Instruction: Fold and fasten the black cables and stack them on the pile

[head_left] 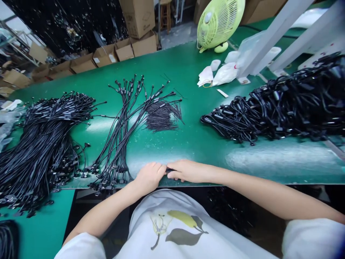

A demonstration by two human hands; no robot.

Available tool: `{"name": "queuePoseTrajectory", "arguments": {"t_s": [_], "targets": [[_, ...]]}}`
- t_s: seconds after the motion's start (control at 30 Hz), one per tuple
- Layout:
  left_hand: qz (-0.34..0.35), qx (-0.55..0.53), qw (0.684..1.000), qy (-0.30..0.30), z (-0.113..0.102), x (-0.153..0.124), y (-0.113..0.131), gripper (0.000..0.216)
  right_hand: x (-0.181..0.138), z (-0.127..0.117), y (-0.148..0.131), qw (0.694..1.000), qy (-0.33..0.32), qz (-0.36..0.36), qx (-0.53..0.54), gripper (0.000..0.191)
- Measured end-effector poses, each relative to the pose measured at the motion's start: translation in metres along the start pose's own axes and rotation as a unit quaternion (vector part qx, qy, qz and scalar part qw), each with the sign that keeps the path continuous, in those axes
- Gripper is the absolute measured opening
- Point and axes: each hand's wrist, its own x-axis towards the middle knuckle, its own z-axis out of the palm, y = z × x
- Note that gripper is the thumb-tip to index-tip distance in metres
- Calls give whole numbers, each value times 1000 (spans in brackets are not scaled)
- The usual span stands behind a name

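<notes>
My left hand (pixel 149 177) and my right hand (pixel 185 171) meet at the near edge of the green bench top (pixel 194 154). Between their fingers is a short black cable piece (pixel 169 170), mostly hidden by them. To the left, the connector ends of a loose fan of black cables (pixel 118 133) lie close to my left hand. A tuft of thin black wires (pixel 161 117) lies farther out. A large bundle of black cables (pixel 45 144) is on the far left, and a dense black cable heap (pixel 280 108) is on the right.
White plastic bags and cups (pixel 225 73) lie at the bench's far side beside white metal posts (pixel 272 36). A lime-green fan (pixel 218 23) stands beyond them. Cardboard boxes (pixel 107 55) line the far edge. More dark cables lie below the near edge.
</notes>
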Motion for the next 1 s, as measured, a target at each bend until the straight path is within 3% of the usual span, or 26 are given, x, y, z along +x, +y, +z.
{"name": "queuePoseTrajectory", "arguments": {"t_s": [0.07, 0.2, 0.3, 0.4, 0.47, 0.53, 0.57, 0.63, 0.7, 0.73, 0.87, 1.0], "targets": [[21, 4, 1000, -8, -3, 0, -3, 30, 4, -5, 3, 999, -23, -15, 40, 27], [4, -49, 998, -38, -14, 0, -8, 30, 10, 0, 0, 988, 71, -28, -133, 27], [-22, -124, 990, -63, -18, -1, -10, 29, 14, 2, -6, 975, 71, -23, -207, 26], [-74, -214, 973, -43, -13, -5, -16, 27, 20, -10, -5, 984, 44, -40, -168, 30], [-137, -297, 945, -8, -6, -8, -22, 28, 27, -24, 6, 991, 44, -81, -97, 28], [-215, -434, 874, 48, 1, -9, -28, 33, 35, -39, 28, 987, 133, -69, -52, 23], [-252, -517, 814, 85, 3, -8, -31, 35, 39, -45, 41, 976, 208, -25, -57, 21], [-303, -664, 665, 156, 5, -3, -32, 39, 47, -54, 69, 931, 337, 95, -108, 18], [-317, -750, 548, 192, 3, 3, -29, 43, 53, -57, 92, 901, 367, 168, -161, 16], [-318, -773, 514, 193, 1, 6, -26, 44, 55, -58, 99, 900, 356, 178, -177, 15], [-317, -810, 459, 182, -4, 14, -17, 45, 54, -57, 109, 904, 347, 157, -195, 14], [-295, -819, 457, 181, -7, 16, -11, 47, 39, -50, 100, 901, 383, 152, -132, 11]]}}
